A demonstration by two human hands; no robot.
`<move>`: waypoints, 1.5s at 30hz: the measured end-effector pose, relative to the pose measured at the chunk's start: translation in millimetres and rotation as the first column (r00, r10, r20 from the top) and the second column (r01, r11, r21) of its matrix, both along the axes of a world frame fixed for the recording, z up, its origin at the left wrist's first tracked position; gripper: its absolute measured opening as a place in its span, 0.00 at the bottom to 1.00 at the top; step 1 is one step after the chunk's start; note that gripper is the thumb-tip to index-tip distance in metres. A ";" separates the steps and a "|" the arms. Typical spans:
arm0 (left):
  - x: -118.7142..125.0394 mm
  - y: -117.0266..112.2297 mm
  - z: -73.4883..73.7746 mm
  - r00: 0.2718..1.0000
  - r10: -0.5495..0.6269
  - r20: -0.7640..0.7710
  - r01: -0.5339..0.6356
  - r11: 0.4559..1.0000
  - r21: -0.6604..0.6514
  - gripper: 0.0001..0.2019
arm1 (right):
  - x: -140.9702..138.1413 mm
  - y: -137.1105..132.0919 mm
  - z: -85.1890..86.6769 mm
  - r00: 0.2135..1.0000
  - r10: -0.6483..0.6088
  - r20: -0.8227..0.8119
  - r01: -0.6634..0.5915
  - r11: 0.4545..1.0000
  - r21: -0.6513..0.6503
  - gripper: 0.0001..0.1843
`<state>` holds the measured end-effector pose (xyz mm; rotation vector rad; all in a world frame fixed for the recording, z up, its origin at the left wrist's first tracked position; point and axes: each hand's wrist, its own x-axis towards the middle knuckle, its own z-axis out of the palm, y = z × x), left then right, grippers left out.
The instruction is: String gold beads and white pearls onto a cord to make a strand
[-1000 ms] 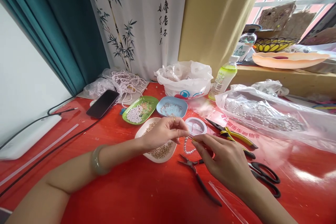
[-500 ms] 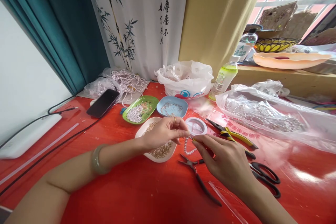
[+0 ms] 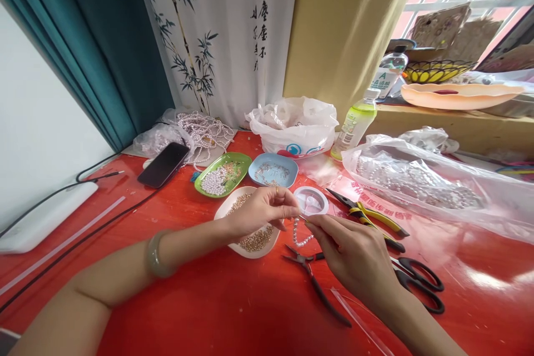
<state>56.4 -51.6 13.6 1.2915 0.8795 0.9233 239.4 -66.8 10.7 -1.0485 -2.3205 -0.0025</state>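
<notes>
My left hand [image 3: 263, 212] is held over a pale dish [image 3: 221, 209] of small gold beads, thumb and index finger pinched together. Facing it, my right hand [image 3: 354, 250] pinches too, its fingertips close to the left ones. Something tiny and thin shows between the two pinches, too small to name. Below the fingertips curves a short strand of pearly beads [image 3: 298, 240]; whether either hand holds its end is hidden. Just behind lies a round white spool [image 3: 324, 200]. Pliers with dark handles [image 3: 316, 283] rest on the red table [image 3: 200, 311] beneath my right hand.
A green dish [image 3: 246, 162] of beads and a blue dish [image 3: 295, 171] of small metal pieces stand behind. To the right are yellow-handled pliers [image 3: 381, 219], scissors [image 3: 423, 275] and a bag of beads [image 3: 421, 178]. A phone [image 3: 163, 164] lies left; a bottle [image 3: 359, 122] stands behind.
The right hand has drawn slightly away from the left fingertips, leaving a small visible gap. The left hand stays nearly where it was.
</notes>
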 end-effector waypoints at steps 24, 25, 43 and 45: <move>2.6 0.0 0.9 0.994 -0.096 0.054 0.101 0.989 -0.106 0.10 | 1.2 6.6 13.3 0.971 -0.067 -0.229 0.000 0.960 -0.281 0.14; 3.2 -0.7 0.5 0.993 -0.103 0.054 0.109 0.989 -0.104 0.11 | 1.2 6.0 13.1 0.972 -0.061 -0.228 -0.007 0.958 -0.286 0.14; 3.1 -8.8 10.5 0.994 0.113 -0.013 -0.113 0.993 -0.013 0.11 | 0.5 6.2 24.3 0.838 -0.075 -0.540 -0.361 0.665 -0.654 0.11; 3.7 -9.4 10.4 0.993 0.114 0.012 -0.113 0.993 -0.014 0.11 | -1.1 3.8 27.5 0.820 -0.083 -0.566 -0.376 0.667 -0.643 0.10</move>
